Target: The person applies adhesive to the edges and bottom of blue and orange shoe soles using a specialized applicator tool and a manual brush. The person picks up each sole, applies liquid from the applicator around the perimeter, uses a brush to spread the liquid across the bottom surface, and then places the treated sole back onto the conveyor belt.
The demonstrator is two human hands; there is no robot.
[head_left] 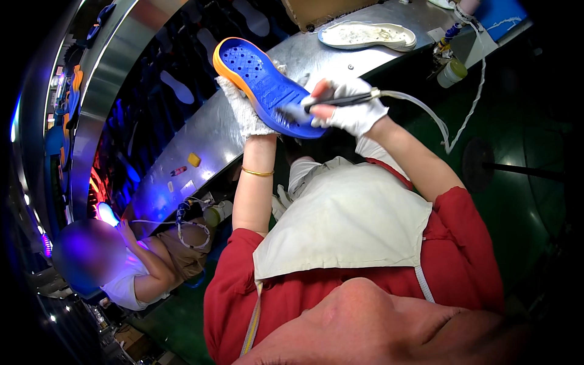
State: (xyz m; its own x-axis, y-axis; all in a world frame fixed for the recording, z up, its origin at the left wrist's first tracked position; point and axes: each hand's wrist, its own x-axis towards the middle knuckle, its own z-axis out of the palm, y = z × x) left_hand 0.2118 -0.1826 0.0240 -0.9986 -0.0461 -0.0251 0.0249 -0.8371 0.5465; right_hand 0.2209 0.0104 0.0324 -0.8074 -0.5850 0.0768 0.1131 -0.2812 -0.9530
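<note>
In a white glove, my left hand (246, 109) grips a shoe sole (271, 85) from beneath. The sole is blue inside with an orange rim at the heel, and its inner face is turned up. Its forefoot looks wet. My right hand (356, 109), gloved with bare fingertips, is closed round the dark handle of a brush (340, 101). A pale tube (413, 100) runs off the handle to the right. The blurred bristles touch the forefoot of the sole.
A metal bench (201, 131) crosses behind my hands. A white sole (368, 35) lies on it, near a cardboard box (322, 11). A yellow block (194, 159) rests further left. At the right hangs a small jar (452, 73). Another person (143, 274) works at the left.
</note>
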